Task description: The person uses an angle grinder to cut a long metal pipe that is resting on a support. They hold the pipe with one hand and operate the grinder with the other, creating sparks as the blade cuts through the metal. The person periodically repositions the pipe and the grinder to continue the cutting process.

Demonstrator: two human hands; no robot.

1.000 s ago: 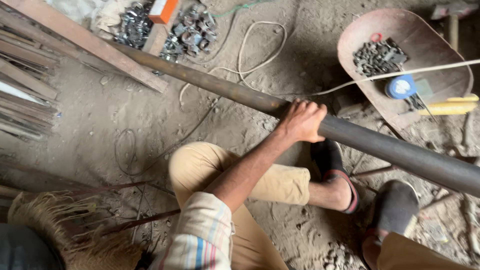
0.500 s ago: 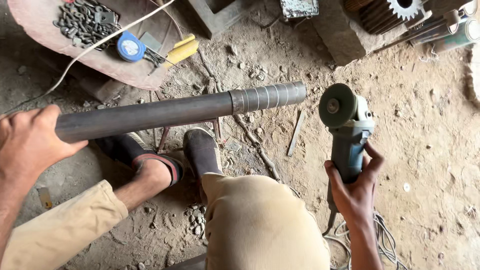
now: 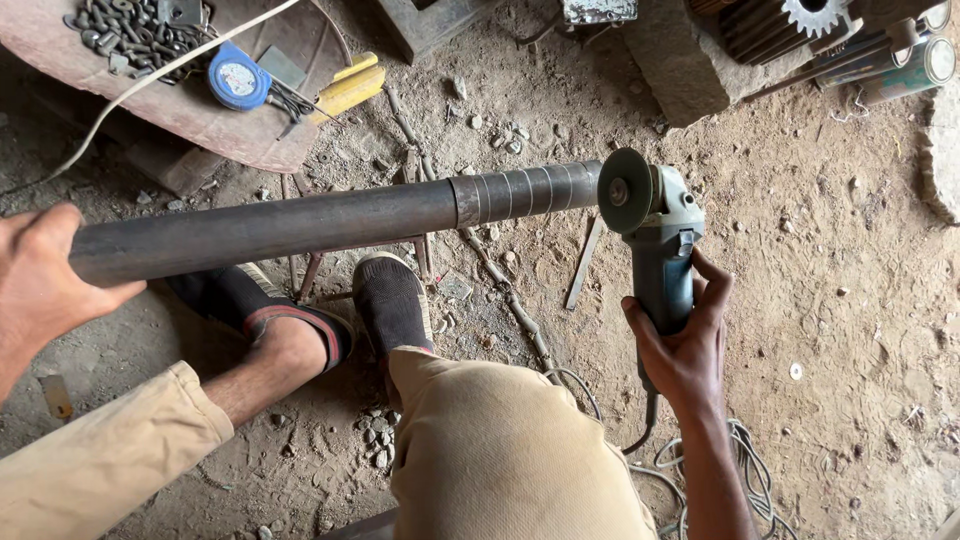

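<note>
A long dark steel pipe [image 3: 300,222] runs across the view from the left, its right end ground bright in bands. My left hand [image 3: 40,285] grips the pipe at its left end. My right hand [image 3: 680,350] holds a grey-green angle grinder [image 3: 655,235] by its body, with the disc [image 3: 625,190] standing right at the pipe's end face. My knees and black shoes [image 3: 392,300] sit below the pipe on the dirt floor.
A rusty pan [image 3: 190,100] at upper left holds bolts, a blue tape measure [image 3: 238,78] and a yellow tool. A gear wheel [image 3: 812,15] and metal cylinders lie at upper right. The grinder's cable [image 3: 740,450] coils on the dirt by my right forearm.
The grinder has moved left, closing the gap so its disc now stands at the pipe's end. Earlier the view swung from the pipe's left part to its right end.
</note>
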